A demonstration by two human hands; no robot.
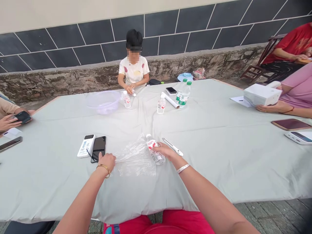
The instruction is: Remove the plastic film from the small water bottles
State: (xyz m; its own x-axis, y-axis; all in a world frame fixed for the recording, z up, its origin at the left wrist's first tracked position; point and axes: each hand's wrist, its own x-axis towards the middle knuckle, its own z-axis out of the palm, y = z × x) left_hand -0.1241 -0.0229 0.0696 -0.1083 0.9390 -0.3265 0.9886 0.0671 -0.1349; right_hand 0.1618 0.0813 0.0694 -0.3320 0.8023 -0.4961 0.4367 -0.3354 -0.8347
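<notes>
My right hand (167,151) is wrapped round a small clear water bottle (158,158) with a white cap and a red-and-white label. The bottle leans toward upper left, at the right edge of a crumpled clear plastic bag (134,159) spread on the table. My left hand (107,161) rests at the bag's left edge, its fingers closed on the film and partly hidden. Just beyond that hand lie a black phone (99,147) and a white power bank (86,146), with a dark cable. A white utility knife (173,147) lies right of the bottle.
Across the grey-covered table (207,156), a person (134,70) handles a small bottle beside a purple basin (103,102). Two small bottles, green-capped bottles (184,96), a roll (170,100) and a phone stand or lie there. People sit at both sides; one holds a white box (262,94).
</notes>
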